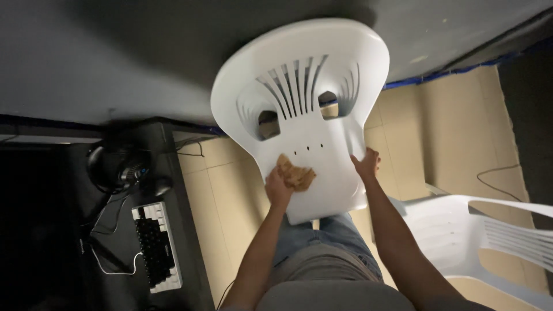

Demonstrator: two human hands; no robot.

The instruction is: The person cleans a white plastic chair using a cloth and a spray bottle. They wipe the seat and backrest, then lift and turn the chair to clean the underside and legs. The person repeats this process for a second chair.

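Tiled beige floor (230, 190), dark desk with keyboard (156, 246) alongside.
Left hand (277, 189) presses a tan cloth (296, 173) flat on the lifted white plastic chair (299, 109); right hand (366, 163) grips its edge, steadying it for the cloth.

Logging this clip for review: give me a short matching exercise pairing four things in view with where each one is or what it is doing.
Things:
1. left hand
2. right hand
3. keyboard
4. second white chair

Places or states:
A. lies on the dark desk at left
B. grips the right edge of the raised white chair
C. presses a tan cloth against the raised chair's seat
D. stands on the floor at lower right

Pairs: 1-C, 2-B, 3-A, 4-D
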